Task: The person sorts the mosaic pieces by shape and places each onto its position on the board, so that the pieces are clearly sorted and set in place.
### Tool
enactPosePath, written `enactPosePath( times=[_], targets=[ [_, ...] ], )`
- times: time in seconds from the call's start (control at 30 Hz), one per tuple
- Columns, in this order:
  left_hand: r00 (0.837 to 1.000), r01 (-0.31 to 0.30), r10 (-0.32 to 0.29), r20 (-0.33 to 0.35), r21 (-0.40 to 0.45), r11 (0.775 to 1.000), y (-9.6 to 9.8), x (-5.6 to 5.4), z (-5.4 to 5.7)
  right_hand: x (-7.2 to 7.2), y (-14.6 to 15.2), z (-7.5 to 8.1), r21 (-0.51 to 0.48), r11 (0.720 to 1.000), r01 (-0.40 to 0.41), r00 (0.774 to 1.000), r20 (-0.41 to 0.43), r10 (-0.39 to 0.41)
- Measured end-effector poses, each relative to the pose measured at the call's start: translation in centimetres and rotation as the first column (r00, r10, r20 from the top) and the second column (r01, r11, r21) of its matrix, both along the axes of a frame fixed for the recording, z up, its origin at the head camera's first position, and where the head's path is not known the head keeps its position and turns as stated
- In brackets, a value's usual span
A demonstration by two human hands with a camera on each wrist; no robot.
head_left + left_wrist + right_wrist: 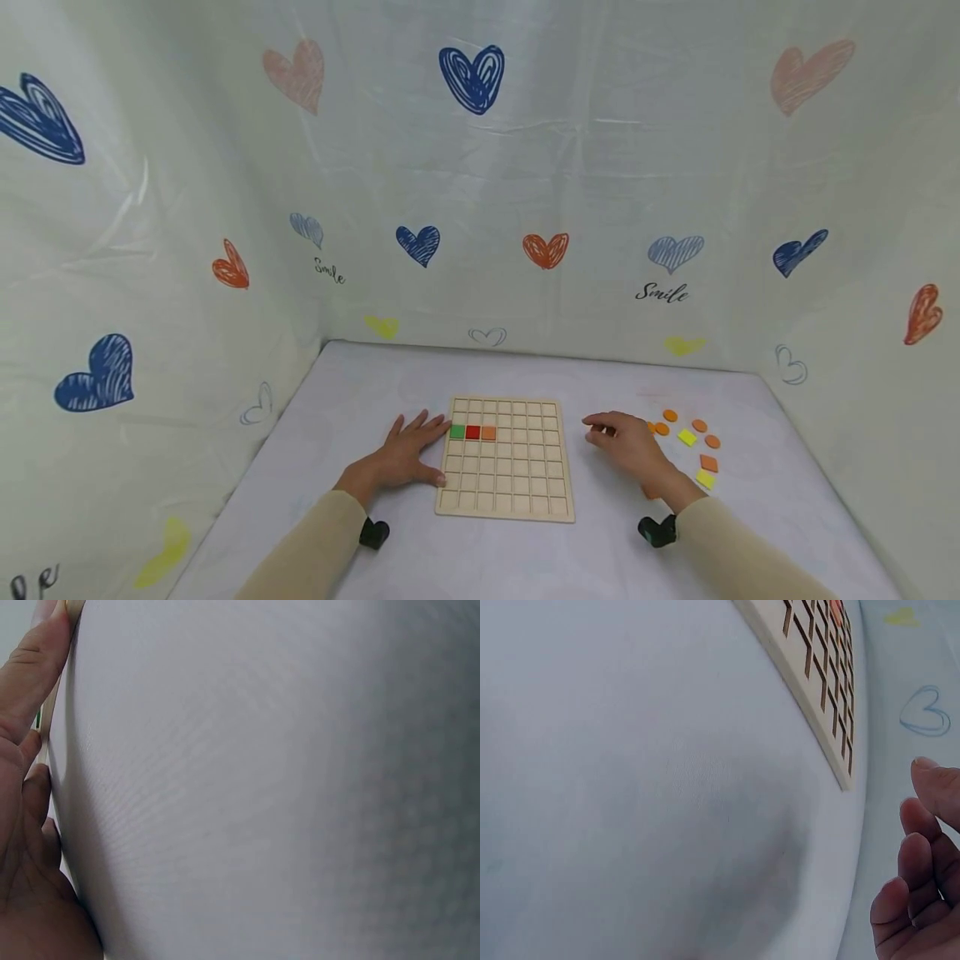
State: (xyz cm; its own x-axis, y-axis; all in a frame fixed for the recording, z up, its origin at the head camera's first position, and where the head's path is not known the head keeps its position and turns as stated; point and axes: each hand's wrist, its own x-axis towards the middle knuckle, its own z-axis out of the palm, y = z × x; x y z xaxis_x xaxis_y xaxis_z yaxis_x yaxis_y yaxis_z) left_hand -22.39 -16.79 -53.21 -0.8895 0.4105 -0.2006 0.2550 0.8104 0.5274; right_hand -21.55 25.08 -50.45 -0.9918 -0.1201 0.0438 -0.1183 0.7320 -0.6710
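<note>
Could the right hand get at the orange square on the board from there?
Probably yes: the right hand is beside the board, with only empty cells and tabletop seemingly between it and the orange square; the left hand rests at the opposite edge.

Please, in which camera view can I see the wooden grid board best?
The head view: it shows almost the whole wooden grid board, with three coloured squares in one row. The right wrist view shows only part of it, cut off at the top; the left wrist view, just a thin strip of its edge.
</note>
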Motion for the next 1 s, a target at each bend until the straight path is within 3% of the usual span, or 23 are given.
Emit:
enactPosePath(
  times=[0.43,0.7,1.0],
  targets=[
    [1.000,-0.008,0.007,-0.004,-0.013,1.000,0.2,0.1,0.0,3.2,7.1,0.6,0.035,0.998,-0.053,0.998,0.042,0.051],
    [1.000,-0.006,0.006,-0.005,-0.010,1.000,0.2,0.1,-0.1,4.3,9.3,0.1,0.209,0.975,-0.070,0.993,0.104,0.049],
    [1.000,-0.004,0.004,-0.002,-0.020,1.000,0.1,0.0,-0.2,5.8,10.6,-0.9,0.221,0.970,-0.099,0.991,0.108,0.076]
  ],
)
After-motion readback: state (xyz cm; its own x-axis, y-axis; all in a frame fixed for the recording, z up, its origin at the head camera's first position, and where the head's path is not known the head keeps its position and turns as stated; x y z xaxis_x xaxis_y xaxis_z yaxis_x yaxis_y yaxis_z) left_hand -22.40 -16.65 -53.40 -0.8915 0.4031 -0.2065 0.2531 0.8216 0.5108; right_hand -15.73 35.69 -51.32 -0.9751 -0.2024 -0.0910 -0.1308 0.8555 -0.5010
